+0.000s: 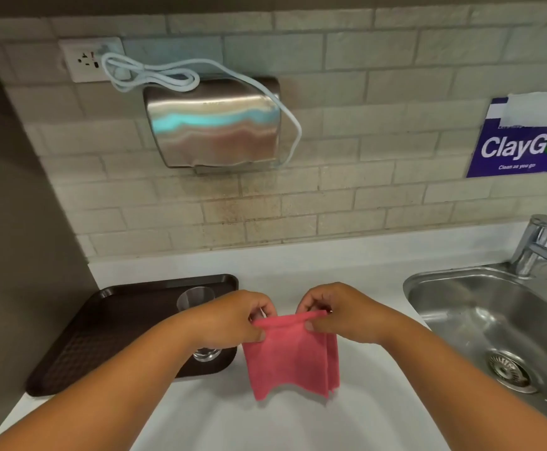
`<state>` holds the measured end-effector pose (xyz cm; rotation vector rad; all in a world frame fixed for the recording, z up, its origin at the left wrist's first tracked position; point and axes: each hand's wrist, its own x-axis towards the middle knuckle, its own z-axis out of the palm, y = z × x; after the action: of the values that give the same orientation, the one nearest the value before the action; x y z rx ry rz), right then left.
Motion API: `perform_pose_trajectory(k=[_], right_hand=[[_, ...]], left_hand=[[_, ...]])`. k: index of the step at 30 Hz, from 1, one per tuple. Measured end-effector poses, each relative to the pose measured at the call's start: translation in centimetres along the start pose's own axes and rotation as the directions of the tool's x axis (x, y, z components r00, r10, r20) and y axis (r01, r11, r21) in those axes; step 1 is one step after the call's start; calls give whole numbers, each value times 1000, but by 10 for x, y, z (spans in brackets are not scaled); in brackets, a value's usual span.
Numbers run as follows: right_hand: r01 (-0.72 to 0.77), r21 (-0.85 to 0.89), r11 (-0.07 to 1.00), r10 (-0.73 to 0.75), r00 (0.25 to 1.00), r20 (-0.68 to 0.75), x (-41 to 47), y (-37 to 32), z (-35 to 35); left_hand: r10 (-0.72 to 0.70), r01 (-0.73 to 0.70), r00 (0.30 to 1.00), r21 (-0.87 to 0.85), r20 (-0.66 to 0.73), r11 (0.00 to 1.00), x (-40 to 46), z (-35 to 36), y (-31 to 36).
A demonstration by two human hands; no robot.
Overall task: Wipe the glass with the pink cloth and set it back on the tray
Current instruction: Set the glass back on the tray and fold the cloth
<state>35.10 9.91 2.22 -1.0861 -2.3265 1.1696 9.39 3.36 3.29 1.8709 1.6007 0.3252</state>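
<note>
Glass [196,301] stands upright on the tray [109,323], near its right edge — partly hidden behind the left forearm. Cloth [291,356] hangs folded above the counter [298,424], just right of the tray. Left hand [242,317] and right hand [337,312] each pinch its top edge between thumb and fingers. It looks doubled over, though the layers are hard to count. Sink [461,307] at right — well apart.

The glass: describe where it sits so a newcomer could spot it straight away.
Start at the steel sink on the right, then cross the white counter to the dark brown tray on the left. The glass stands upright near the tray's right edge, partly hidden behind the left hand. It is clear and the only item on the tray.
</note>
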Motion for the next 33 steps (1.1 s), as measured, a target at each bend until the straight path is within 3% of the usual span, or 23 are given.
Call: perform_pose_trajectory(k=[7,13,21,29,33], right_hand=[[-145,-144,979,140,989,-43,49,42,-13],[-198,-283,938,167,977,-129,122,82,-12],[-198,-294,935,148,972,-185,214,132,-1],[-214,-240,947,147,952,-269,257,163,11],[-126,-203,971,31,909,-415,253,169,18]], left_hand=[[-171,159,982,-127,-82,979,58,17,-21],[-356,289,901,-271,-246,918,132,32,-42],[-452,397,808,-216,-378,892,207,29,-84],[-436,418,734,-160,-521,894,248,27,-105],[-411,460,724,-57,-554,886,256,35,-101]])
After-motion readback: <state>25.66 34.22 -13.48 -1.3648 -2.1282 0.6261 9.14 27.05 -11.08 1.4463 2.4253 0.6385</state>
